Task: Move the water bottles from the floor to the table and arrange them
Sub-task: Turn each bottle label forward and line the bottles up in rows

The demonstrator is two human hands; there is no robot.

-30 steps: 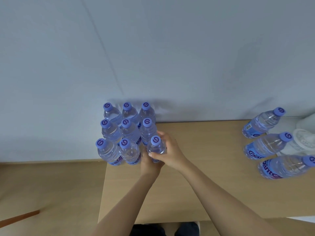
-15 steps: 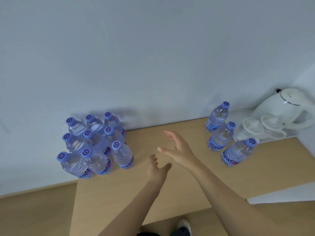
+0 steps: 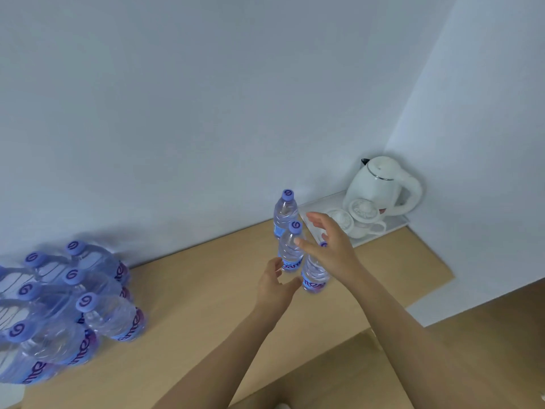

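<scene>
the wooden table [image 3: 206, 290] carried a packed cluster of bottles [image 3: 67, 305] at its left end and a row of three bottles [image 3: 290, 249] standing upright near a white kettle [image 3: 380, 184]. the right hand [image 3: 333, 246], fingers spread, hovered over the row; the left hand [image 3: 274, 286] was open just beside it.

A white kettle [image 3: 380, 184] and two white cups [image 3: 363, 210] stand on a white tray [image 3: 395, 224] in the corner.
</scene>
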